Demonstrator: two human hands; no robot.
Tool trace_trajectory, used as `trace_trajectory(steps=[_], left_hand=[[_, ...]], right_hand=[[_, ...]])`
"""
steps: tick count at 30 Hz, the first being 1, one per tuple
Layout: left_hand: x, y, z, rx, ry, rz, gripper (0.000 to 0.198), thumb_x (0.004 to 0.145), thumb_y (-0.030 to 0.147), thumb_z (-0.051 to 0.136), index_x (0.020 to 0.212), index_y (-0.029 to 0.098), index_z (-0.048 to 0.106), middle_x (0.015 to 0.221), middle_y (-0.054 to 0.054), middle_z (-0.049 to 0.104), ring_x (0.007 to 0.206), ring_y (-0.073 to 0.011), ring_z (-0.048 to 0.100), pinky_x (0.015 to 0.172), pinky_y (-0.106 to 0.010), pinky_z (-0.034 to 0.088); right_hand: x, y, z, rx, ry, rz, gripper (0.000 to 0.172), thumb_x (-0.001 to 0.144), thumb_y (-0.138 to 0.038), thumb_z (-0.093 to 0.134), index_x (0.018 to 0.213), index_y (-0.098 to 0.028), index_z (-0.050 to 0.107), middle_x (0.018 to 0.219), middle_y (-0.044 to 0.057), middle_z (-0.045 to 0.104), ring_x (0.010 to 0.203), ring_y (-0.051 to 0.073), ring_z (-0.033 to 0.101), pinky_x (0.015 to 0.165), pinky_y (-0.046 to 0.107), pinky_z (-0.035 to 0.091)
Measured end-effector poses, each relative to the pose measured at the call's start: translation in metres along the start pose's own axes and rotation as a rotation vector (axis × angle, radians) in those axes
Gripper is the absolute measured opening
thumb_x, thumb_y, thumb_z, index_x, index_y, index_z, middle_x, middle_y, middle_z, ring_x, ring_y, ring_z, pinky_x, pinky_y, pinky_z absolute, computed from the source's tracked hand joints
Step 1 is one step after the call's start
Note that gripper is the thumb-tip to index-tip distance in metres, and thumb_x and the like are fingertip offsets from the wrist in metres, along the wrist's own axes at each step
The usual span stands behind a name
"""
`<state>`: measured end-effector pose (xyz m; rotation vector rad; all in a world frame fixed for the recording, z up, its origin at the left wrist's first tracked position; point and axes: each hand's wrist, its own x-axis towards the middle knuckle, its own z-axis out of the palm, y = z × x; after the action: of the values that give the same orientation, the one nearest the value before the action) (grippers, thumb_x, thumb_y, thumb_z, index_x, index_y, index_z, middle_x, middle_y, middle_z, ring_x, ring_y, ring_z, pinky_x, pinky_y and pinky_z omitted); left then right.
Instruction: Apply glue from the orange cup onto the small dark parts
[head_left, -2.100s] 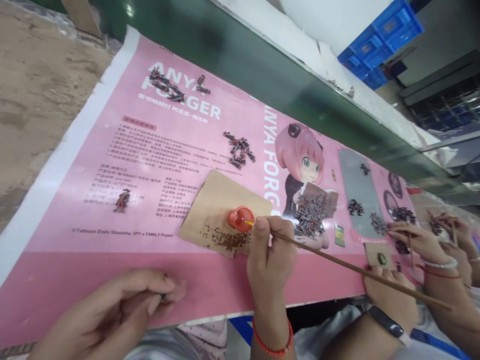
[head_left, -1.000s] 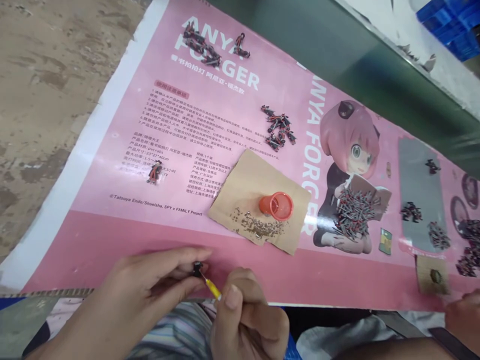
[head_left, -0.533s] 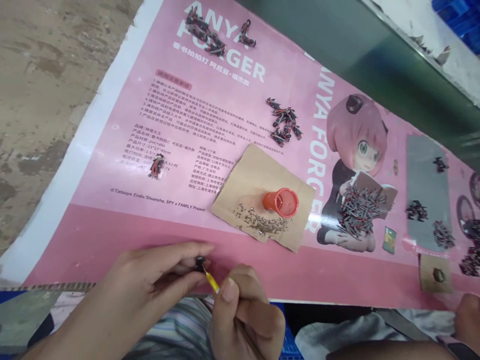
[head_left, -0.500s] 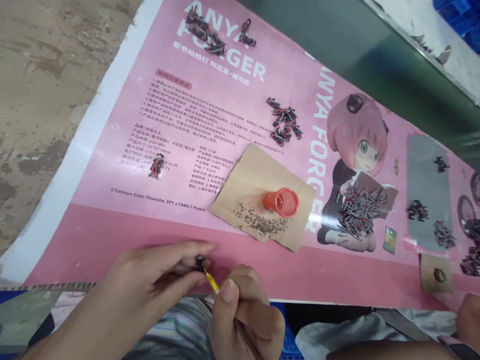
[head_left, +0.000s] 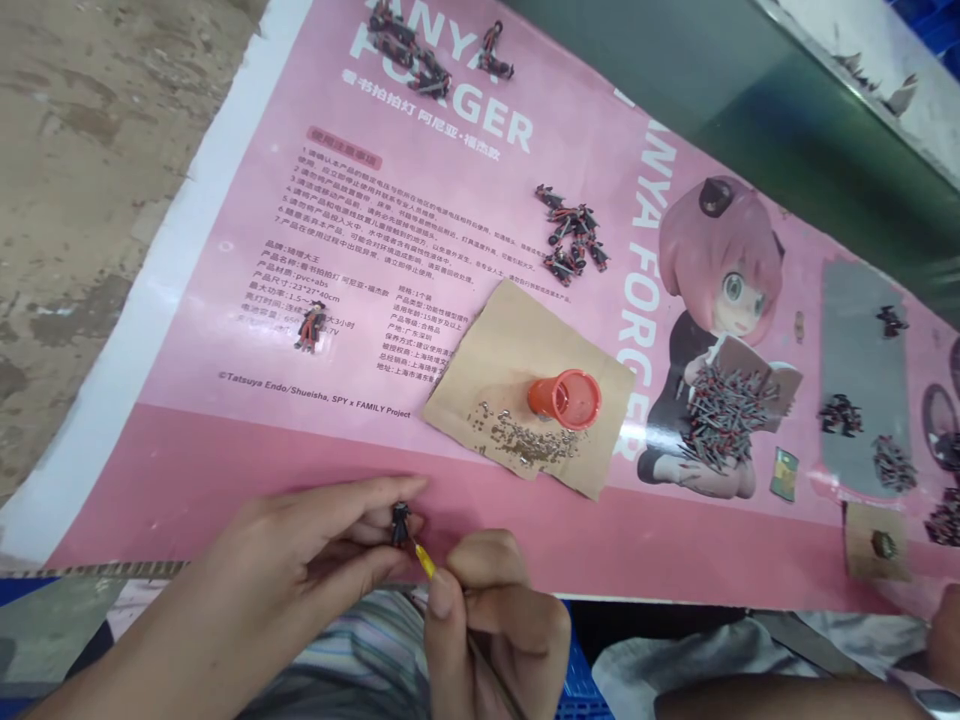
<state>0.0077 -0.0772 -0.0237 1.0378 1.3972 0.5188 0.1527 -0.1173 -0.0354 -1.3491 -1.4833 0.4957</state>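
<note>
Near the front edge of the table, my left hand [head_left: 300,565] pinches a tiny dark figurine [head_left: 400,522] between thumb and fingers. A thin paintbrush [head_left: 425,560] with a yellow section near its tip is gripped in my right hand [head_left: 502,610], pen-fashion. Its fine tip points at the figurine's lower side; whether it touches, I cannot tell. Beyond my hands an orange-red cup [head_left: 544,396] sits on a piece of brown cardboard [head_left: 480,350] spotted with wet drops. One red and black figurine [head_left: 310,326] is on the printed sheet to the left.
Clusters of figurines lie at the back [head_left: 409,50] and in the middle [head_left: 571,232]. A pile of thin grey and red parts [head_left: 724,415] covers part of the printed pink sheet. A grey-green raised panel [head_left: 720,90] borders the far side. Another person's arm [head_left: 795,698] is at the lower right.
The figurine in my left hand has turned, showing more of its dark length. The brush tip has shifted slightly right and down. The view has tilted a little.
</note>
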Motion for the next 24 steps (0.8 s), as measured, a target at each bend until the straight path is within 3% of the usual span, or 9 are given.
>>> trace_trajectory(steps=[6,12,15,18,21,24], left_hand=[[-0.015,-0.031,0.008,0.080,0.083,-0.002,0.031,0.089,0.051,0.074,0.110,0.033,0.087,0.070,0.003,0.084,0.083,-0.0243,0.089,0.066,-0.022,0.070],[-0.011,-0.033,0.001,0.035,0.037,-0.003,0.033,0.092,0.050,0.073,0.116,0.032,0.086,0.083,0.003,0.088,0.086,-0.0218,0.088,0.070,-0.020,0.069],[-0.006,-0.032,-0.004,-0.055,-0.073,0.032,0.030,0.090,0.047,0.078,0.117,0.034,0.087,0.097,0.004,0.091,0.086,-0.0185,0.088,0.074,-0.016,0.068],[-0.006,-0.033,-0.006,-0.085,-0.122,0.085,0.028,0.091,0.040,0.081,0.117,0.042,0.088,0.094,0.007,0.090,0.081,-0.0148,0.087,0.069,-0.010,0.064],[-0.008,-0.033,-0.005,-0.040,-0.064,0.126,0.028,0.089,0.042,0.083,0.116,0.044,0.089,0.083,0.008,0.087,0.071,-0.0125,0.084,0.063,-0.007,0.061],[-0.009,-0.029,-0.003,0.029,0.016,0.164,0.029,0.085,0.050,0.084,0.112,0.043,0.090,0.077,0.008,0.085,0.064,-0.0130,0.081,0.060,-0.007,0.060]], right_hand=[[-0.001,0.006,-0.002,0.070,-0.051,-0.021,0.023,0.116,-0.023,0.051,0.094,-0.026,0.045,0.076,-0.006,0.058,0.064,0.007,0.057,0.060,0.017,0.054],[-0.005,0.000,-0.005,0.071,-0.069,0.044,0.026,0.116,-0.021,0.050,0.091,-0.026,0.044,0.075,-0.007,0.056,0.062,0.006,0.056,0.059,0.017,0.050],[0.002,0.001,-0.009,0.132,0.097,0.062,0.022,0.114,-0.030,0.062,0.095,-0.025,0.051,0.074,-0.008,0.059,0.062,0.006,0.059,0.059,0.018,0.052],[0.021,0.014,-0.022,0.132,0.341,-0.002,0.014,0.105,-0.032,0.078,0.104,-0.022,0.068,0.080,-0.005,0.069,0.069,0.009,0.066,0.066,0.023,0.057],[0.045,0.034,-0.039,0.003,0.383,-0.073,0.006,0.105,-0.029,0.078,0.108,-0.023,0.078,0.090,0.000,0.077,0.079,0.013,0.073,0.073,0.028,0.059],[0.066,0.052,-0.049,-0.232,0.357,-0.172,0.012,0.109,-0.030,0.072,0.102,-0.023,0.078,0.086,0.000,0.078,0.073,0.013,0.073,0.066,0.027,0.056]])
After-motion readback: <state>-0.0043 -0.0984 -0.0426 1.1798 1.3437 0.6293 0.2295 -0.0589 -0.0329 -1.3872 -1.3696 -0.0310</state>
